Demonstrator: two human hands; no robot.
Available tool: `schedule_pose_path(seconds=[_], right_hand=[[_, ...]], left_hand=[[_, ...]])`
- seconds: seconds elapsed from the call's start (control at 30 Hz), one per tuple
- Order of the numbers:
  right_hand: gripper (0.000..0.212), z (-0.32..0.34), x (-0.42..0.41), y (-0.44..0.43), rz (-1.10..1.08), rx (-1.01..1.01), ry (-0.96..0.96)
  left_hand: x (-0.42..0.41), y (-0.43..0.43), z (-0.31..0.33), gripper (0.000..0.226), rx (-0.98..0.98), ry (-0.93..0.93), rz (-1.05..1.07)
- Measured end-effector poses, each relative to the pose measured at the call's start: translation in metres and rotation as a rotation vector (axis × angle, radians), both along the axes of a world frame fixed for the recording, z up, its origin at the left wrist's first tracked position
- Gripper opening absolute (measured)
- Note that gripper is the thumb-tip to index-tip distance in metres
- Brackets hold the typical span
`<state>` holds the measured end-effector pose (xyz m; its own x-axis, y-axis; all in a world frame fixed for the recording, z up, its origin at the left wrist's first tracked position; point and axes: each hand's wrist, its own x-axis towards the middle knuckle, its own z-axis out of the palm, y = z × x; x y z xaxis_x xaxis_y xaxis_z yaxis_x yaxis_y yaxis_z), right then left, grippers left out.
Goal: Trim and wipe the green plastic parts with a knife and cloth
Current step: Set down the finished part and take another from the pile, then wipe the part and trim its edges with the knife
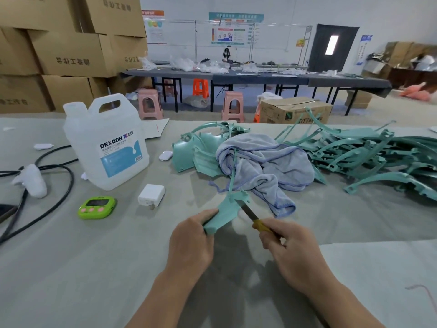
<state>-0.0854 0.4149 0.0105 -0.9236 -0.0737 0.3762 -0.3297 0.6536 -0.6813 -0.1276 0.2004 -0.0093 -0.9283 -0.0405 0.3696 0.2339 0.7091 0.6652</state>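
Note:
My left hand (191, 242) grips the lower end of a curved green plastic part (225, 209), held up over the table. A thin arm of that part rises toward the cloth. My right hand (286, 247) holds a yellow-handled knife (254, 217), and its blade tip touches the part's right edge. A crumpled grey-blue cloth (264, 166) lies just beyond, draped over several flat green panels (189, 155). A large heap of curved green parts (369, 155) spreads across the right side of the table.
A white plastic jug labelled DEXCON (106, 143) stands at the left. Near it lie a white charger (151, 194), a green timer (97, 207), black cables (47, 166) and a white controller (32, 181). Cardboard boxes, stools and long tables fill the background.

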Motion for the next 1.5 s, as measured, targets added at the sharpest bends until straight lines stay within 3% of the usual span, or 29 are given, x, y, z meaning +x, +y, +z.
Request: schedule_pose_path(seconds=[0.23,0.4,0.53,0.7,0.9,1.0,1.07,1.17,1.23,1.3,1.4,1.5], right_hand=[[0.030,0.007,0.002,0.006,0.087,-0.167,-0.108],[0.029,0.006,-0.002,0.006,0.069,-0.188,-0.131],[0.024,0.001,-0.015,0.004,-0.071,-0.170,-0.196],[0.022,-0.003,-0.026,0.012,-0.322,-0.056,-0.145],[0.025,-0.001,-0.021,0.017,-0.326,-0.172,-0.094],[0.024,-0.004,-0.020,0.018,-0.274,-0.233,-0.117],[0.024,-0.004,-0.020,0.017,-0.246,-0.250,-0.115],[0.031,-0.004,-0.022,0.017,-0.214,-0.316,-0.091],[0.031,-0.005,-0.022,0.017,-0.201,-0.394,-0.081],[0.028,-0.005,-0.026,0.015,-0.188,-0.485,-0.064],[0.027,0.009,-0.033,0.002,-0.145,-0.543,-0.040],[0.029,0.030,-0.041,-0.019,-0.049,-0.593,-0.106]], left_hand=[[0.000,0.002,0.003,0.039,0.045,-0.025,-0.009],[-0.001,0.000,0.000,0.042,0.037,-0.039,-0.029],[-0.001,-0.001,-0.002,0.043,0.025,-0.014,-0.051],[0.000,0.001,-0.001,0.041,0.028,0.024,-0.046],[0.001,-0.001,0.000,0.048,0.062,0.023,-0.067],[-0.001,-0.004,0.004,0.053,0.205,-0.011,-0.075],[-0.005,-0.009,0.010,0.036,0.452,-0.057,-0.070],[-0.011,-0.017,0.015,0.037,0.846,-0.143,-0.168],[-0.014,-0.023,0.015,0.039,0.968,-0.221,-0.238],[-0.017,-0.025,0.012,0.043,0.963,-0.238,-0.272],[-0.019,-0.023,0.013,0.057,0.848,-0.161,-0.276],[-0.023,-0.024,0.014,0.057,0.700,-0.111,-0.218]])
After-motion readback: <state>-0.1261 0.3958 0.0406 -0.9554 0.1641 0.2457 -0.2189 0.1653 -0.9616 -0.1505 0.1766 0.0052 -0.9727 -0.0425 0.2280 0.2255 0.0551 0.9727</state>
